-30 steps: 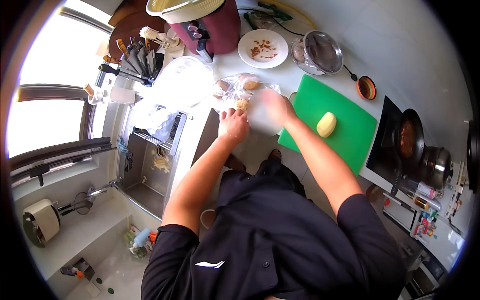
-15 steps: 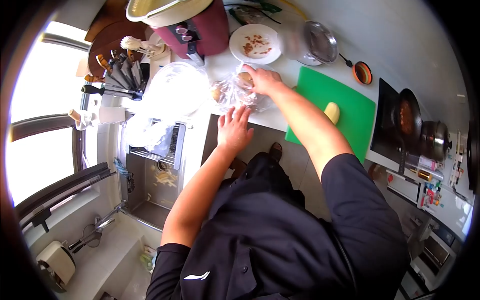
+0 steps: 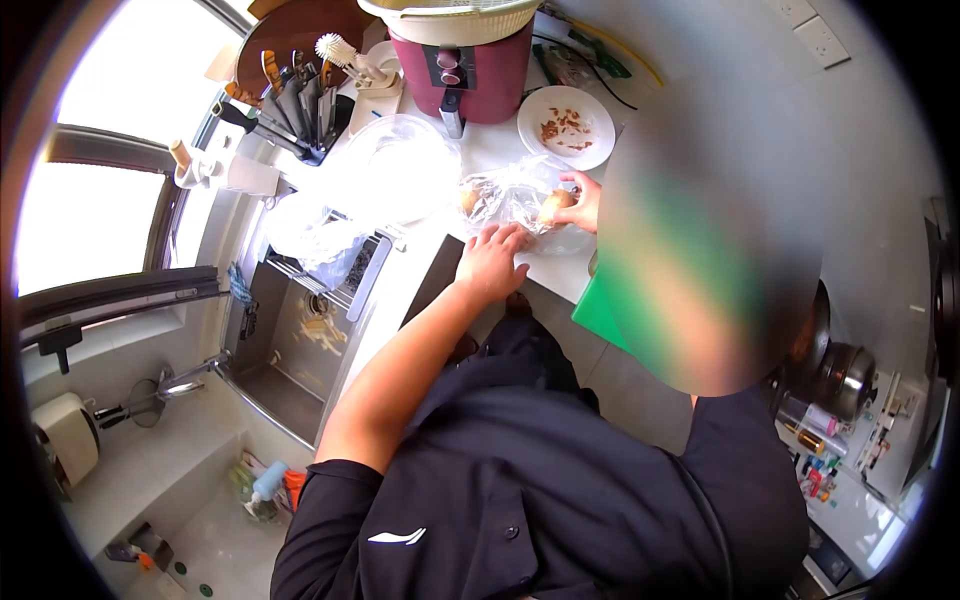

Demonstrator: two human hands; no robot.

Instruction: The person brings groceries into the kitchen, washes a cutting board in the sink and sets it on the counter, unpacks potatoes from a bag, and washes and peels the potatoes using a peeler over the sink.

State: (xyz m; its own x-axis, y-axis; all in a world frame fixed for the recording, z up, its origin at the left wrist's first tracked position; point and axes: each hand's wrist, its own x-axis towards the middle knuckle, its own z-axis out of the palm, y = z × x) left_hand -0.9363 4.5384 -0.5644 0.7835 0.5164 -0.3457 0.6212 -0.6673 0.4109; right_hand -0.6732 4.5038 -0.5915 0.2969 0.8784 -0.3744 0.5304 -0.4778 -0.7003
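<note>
My right hand has its thumb and fingers around a brown potato at the clear plastic bag on the counter. Another brown, rounded piece shows through the bag's left side. My left hand rests at the bag's near edge, fingers stretched out and holding nothing. Right of the bag, a green cutting board is mostly covered by a large blurred patch, which also hides my right forearm.
Behind the bag are a white plate with brown bits and a maroon appliance. A knife block and a clear round container stand left. Pale peelings lie in the sink.
The view has shifted, so the counter things sit further right. My right hand has moved from the top of the bag onto the potato. The blurred patch now covers most of the board.
</note>
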